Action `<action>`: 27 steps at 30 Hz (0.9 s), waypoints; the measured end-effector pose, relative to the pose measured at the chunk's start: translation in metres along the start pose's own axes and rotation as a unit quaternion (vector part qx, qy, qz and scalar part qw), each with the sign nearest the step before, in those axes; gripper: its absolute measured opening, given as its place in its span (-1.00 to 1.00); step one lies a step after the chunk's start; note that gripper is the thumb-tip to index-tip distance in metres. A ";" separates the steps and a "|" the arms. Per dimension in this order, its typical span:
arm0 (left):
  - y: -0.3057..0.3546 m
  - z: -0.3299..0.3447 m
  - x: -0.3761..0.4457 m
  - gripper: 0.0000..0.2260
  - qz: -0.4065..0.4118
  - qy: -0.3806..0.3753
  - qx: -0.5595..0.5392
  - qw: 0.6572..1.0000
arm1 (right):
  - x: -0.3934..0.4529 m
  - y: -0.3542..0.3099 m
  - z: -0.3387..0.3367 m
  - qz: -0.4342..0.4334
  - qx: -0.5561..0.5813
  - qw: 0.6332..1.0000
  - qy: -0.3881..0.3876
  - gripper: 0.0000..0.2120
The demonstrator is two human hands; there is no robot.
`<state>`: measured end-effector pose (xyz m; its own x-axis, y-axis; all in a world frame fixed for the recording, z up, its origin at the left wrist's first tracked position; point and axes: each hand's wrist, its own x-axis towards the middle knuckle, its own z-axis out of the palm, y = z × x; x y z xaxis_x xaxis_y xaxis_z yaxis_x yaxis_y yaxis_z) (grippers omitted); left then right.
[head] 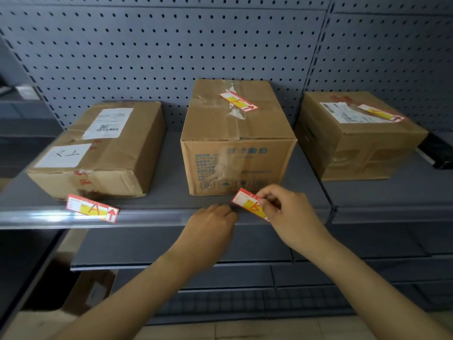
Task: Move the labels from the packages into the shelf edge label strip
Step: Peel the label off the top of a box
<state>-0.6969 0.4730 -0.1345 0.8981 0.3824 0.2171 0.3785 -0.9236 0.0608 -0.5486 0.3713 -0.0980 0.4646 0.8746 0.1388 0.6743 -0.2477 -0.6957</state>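
Three cardboard packages stand on the grey shelf: a left one (103,148), a middle one (235,141) and a right one (355,136). A red, white and yellow label marked A (92,208) sits tilted in the clear label strip (152,217) under the left package. My right hand (286,212) pinches another label (250,203) at the strip's top edge, below the middle package. My left hand (210,231) rests its fingertips on the strip just left of that label. One label (238,101) lies on top of the middle package, another (380,113) on the right package.
A grey pegboard (171,45) backs the shelf. A lower shelf (171,261) juts out below the strip. A dark object (438,153) lies at the far right of the shelf. A cardboard box (90,290) sits down at the lower left.
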 end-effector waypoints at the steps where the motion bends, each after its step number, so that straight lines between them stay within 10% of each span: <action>1: 0.003 0.000 0.000 -0.75 -0.008 0.004 0.004 1.000 | 0.001 0.002 -0.001 -0.007 0.007 1.000 0.002 -0.85; 27: 0.033 0.008 0.005 -0.67 -0.126 0.050 0.009 0.991 | 0.025 0.014 0.011 -0.126 0.061 0.989 0.044 -0.90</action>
<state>-0.6782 0.4450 -0.1391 0.7480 0.5952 0.2935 0.5925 -0.7982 0.1085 -0.5339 0.3947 -0.1122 0.3418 0.8610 0.3766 0.7040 0.0309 -0.7095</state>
